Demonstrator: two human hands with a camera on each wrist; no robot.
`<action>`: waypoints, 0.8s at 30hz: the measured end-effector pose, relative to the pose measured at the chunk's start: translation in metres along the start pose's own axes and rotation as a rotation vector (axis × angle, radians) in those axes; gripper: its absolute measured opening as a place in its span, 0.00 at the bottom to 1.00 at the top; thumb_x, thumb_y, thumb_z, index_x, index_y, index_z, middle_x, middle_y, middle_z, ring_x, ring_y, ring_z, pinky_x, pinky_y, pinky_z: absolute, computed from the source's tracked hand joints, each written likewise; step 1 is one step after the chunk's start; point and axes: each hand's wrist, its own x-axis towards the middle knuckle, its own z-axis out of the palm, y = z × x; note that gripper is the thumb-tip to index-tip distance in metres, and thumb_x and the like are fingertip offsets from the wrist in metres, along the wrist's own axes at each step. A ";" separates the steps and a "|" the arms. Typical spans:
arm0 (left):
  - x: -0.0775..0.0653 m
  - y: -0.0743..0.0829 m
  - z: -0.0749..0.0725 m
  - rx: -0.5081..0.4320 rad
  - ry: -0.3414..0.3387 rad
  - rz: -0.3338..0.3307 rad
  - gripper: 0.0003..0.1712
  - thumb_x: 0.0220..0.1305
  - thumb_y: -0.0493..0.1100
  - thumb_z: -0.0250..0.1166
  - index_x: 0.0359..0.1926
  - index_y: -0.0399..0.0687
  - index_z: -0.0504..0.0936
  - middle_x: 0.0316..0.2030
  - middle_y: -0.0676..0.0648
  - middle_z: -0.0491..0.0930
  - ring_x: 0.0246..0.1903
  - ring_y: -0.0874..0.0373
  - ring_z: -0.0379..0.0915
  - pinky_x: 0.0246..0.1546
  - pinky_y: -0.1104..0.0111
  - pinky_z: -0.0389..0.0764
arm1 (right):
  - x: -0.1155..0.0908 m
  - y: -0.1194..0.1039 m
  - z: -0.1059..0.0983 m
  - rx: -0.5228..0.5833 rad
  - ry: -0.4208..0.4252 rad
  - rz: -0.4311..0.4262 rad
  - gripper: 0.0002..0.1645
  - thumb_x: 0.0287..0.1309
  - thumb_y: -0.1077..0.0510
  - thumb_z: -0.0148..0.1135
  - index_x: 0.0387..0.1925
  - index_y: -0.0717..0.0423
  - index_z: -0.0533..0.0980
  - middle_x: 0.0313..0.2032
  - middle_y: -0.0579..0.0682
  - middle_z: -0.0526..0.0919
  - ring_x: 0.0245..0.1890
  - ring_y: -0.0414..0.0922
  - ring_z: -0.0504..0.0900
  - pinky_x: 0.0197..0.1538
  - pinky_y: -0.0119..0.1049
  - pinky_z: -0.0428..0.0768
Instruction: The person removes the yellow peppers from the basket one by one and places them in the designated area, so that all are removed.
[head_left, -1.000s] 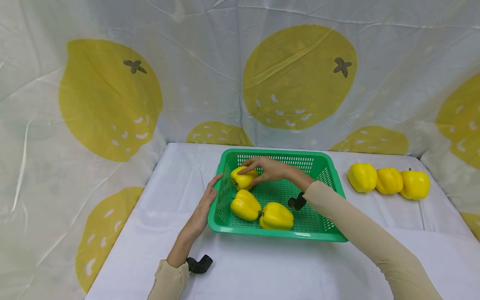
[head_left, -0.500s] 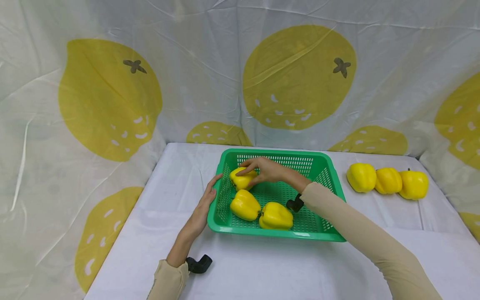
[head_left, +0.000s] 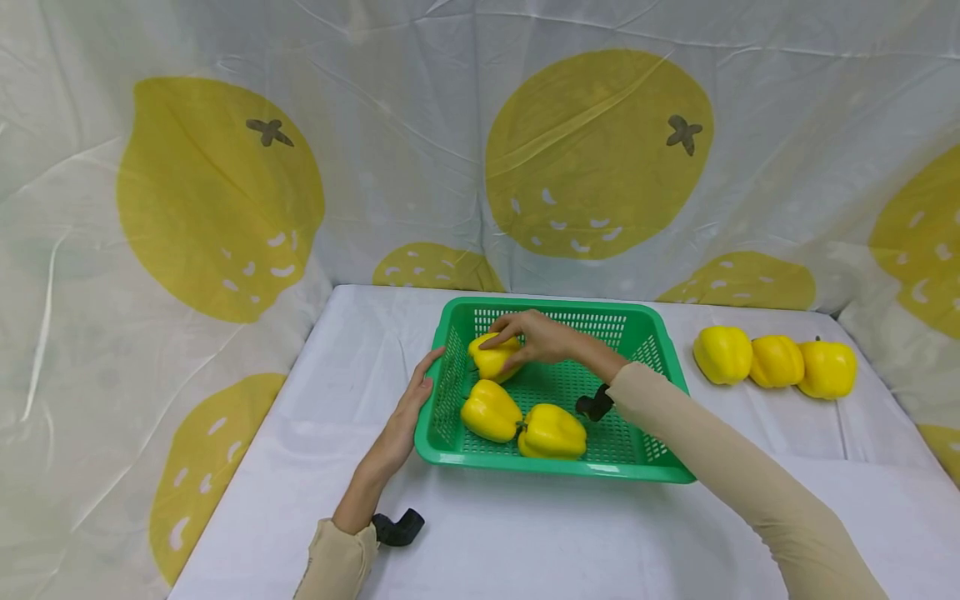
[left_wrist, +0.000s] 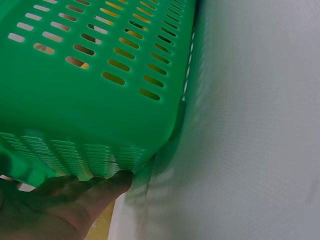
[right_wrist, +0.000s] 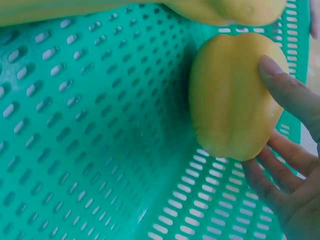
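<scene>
Inside the green plastic basket (head_left: 555,472), my right hand (head_left: 542,337) holds a yellow bell pepper (head_left: 491,360) near the back left corner. The right wrist view shows my thumb on one side of this bell pepper (right_wrist: 232,95) and the fingers on the other. Two more yellow bell peppers (head_left: 491,412) lie in front of it, end to end along the basket's near left part. My left hand (head_left: 402,421) rests against the outside of the basket's left wall. Extended fingers touch the slotted green wall (left_wrist: 75,110) in the left wrist view.
On the white-covered table (head_left: 525,533), a row of three yellow bell peppers (head_left: 778,362) stands right of the basket. A white curtain (head_left: 405,125) with lemon prints hangs behind and along the left side. A black wrist mount (head_left: 399,528) sits at my left wrist.
The bell pepper in my right hand has shifted slightly to the right, away from the basket's left wall, and my right hand moved with it. My left hand stays where it was.
</scene>
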 end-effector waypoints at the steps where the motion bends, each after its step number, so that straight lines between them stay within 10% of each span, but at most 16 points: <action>1: 0.000 0.000 0.000 -0.001 0.000 0.002 0.28 0.85 0.59 0.31 0.81 0.75 0.48 0.83 0.54 0.41 0.81 0.48 0.40 0.78 0.42 0.45 | -0.002 0.001 -0.001 -0.001 0.007 -0.001 0.28 0.59 0.58 0.75 0.62 0.53 0.82 0.66 0.61 0.77 0.69 0.59 0.73 0.68 0.53 0.75; 24: 0.000 -0.001 0.000 0.000 0.006 0.013 0.29 0.85 0.58 0.30 0.81 0.74 0.48 0.83 0.54 0.40 0.81 0.49 0.38 0.78 0.42 0.42 | -0.048 -0.020 -0.040 0.060 0.137 0.108 0.30 0.58 0.53 0.77 0.63 0.43 0.82 0.63 0.57 0.78 0.63 0.55 0.76 0.61 0.53 0.78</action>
